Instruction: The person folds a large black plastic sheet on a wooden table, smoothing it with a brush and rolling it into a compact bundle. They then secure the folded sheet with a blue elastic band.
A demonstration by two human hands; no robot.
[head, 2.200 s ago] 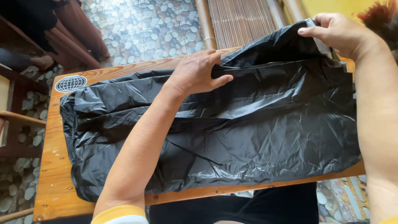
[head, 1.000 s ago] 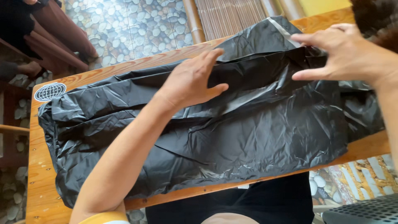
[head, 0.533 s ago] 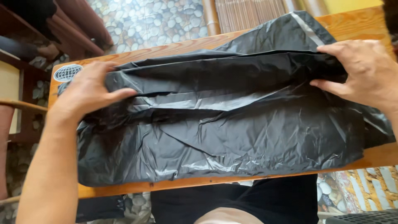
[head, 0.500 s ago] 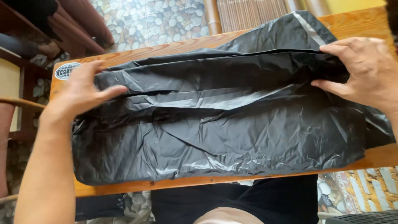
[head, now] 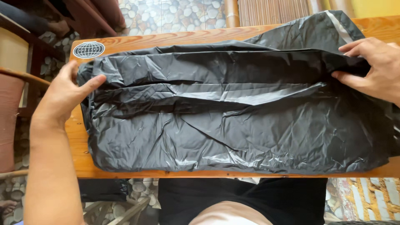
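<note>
**Both hands at the ends of a flattened black bag**

Nearest to us, the front edge of the wooden table (head: 233, 174) shows below a large black plastic bag (head: 233, 121), which lies flat and crinkled across almost the whole tabletop. We cannot see anything inside it; it looks pressed flat, with long folds running from end to end. Our left hand (head: 62, 93) rests at the bag's left end, fingers loosely spread and the thumb lying on the plastic. Our right hand (head: 375, 68) is at the right end, thumb and fingers pinching a fold of the bag. Farther off, a round grey sticker (head: 88, 49) sits on the table's far left corner, just beyond the bag. Past that lies the pebble floor (head: 175, 16).
</note>
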